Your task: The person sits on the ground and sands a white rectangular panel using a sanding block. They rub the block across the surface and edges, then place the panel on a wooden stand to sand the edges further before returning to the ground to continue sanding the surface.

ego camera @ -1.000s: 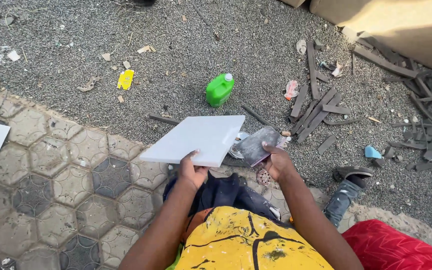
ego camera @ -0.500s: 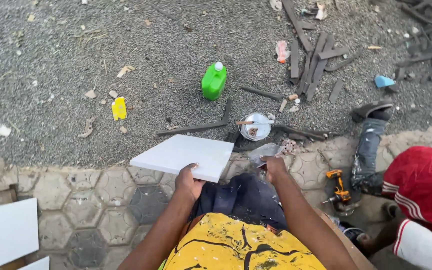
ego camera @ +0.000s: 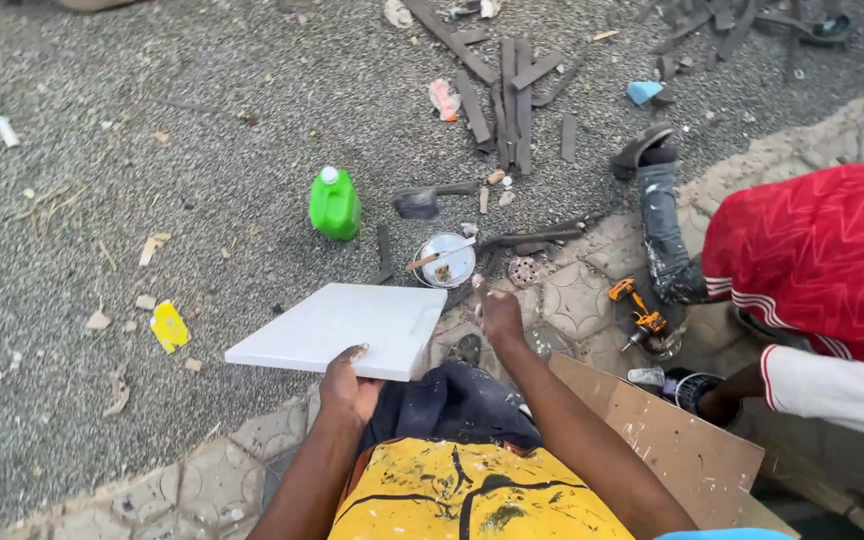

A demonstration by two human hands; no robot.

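My left hand (ego camera: 348, 384) grips the near edge of a white square tile (ego camera: 337, 325) and holds it flat and low over the edge between gravel and paving. My right hand (ego camera: 500, 312) is stretched forward to the right of the tile, fingers loosely curled, just short of a small white bowl (ego camera: 445, 260) with a stick lying in it. Whether that hand pinches anything is unclear. My knees and yellow shirt fill the bottom of the view.
A green jug (ego camera: 334, 205) stands on the gravel beyond the tile and a yellow scrap (ego camera: 169, 325) lies to the left. Grey wood strips (ego camera: 507, 100) lie farther off. At the right are an orange drill (ego camera: 637, 305), a brown board (ego camera: 672, 440) and a person in a red shirt (ego camera: 812, 260).
The view has swung right, bringing the person in red into sight. The clear piece my right hand held a second ago is gone from it, and the hand has reached toward the bowl.
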